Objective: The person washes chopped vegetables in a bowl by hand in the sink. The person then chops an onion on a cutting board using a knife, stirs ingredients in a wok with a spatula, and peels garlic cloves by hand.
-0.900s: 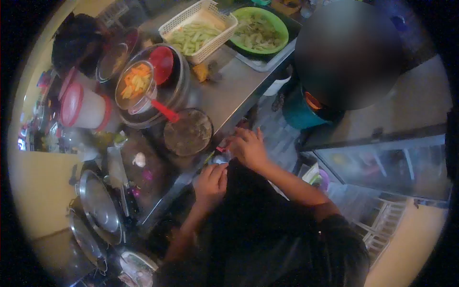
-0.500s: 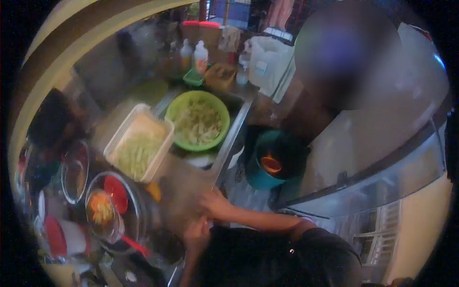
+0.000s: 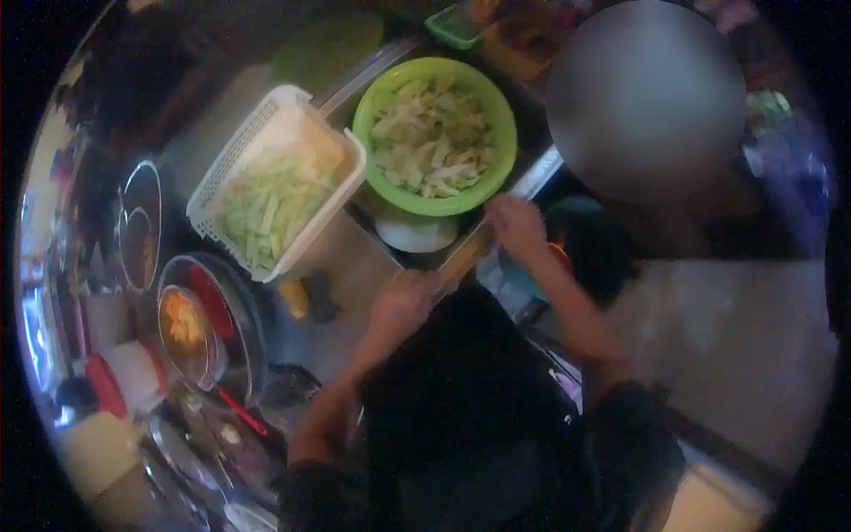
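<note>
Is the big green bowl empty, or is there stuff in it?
It isn't empty. The green bowl has lots of pale green chopped pieces inside, with its rim showing around them.

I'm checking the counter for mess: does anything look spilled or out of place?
Two bits look odd: a yellow-orange lump and a dark scrap lie loose on the grey metal counter, outside the white perforated plastic basket that holds pale-green cut pieces. Blur hides what they are.
</note>
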